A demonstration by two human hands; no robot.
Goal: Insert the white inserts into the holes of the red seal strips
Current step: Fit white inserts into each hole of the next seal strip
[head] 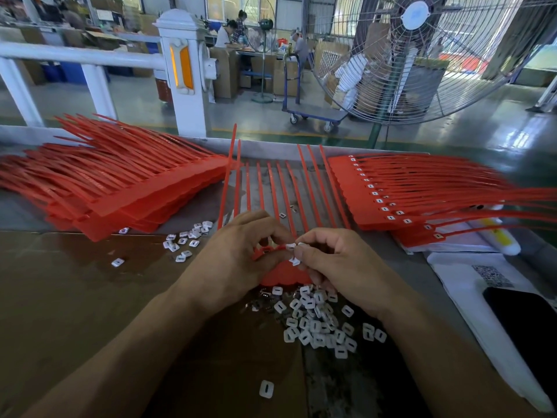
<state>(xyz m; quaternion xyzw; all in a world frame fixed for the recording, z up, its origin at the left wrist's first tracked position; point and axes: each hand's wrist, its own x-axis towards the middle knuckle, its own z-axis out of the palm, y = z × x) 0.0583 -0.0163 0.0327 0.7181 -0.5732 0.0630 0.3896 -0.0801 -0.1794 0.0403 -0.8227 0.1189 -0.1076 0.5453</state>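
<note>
A bundle of red seal strips [283, 271] lies in front of me, its long tails [272, 188] fanning away across the table. My left hand [238, 251] grips the tag end of the bundle. My right hand [334, 260] pinches small white inserts [294, 246] at the top edge of the strips, with another insert lower between its fingers. A heap of loose white inserts [316, 321] lies just below my hands. A smaller scatter of inserts [187, 238] sits to the left.
A tall stack of red strips [126, 188] lies at the left. Another stack of strips with white inserts in them [401, 194] lies at the right. A black phone [524, 327] rests on white paper at the right edge. A large fan [422, 55] stands behind the table.
</note>
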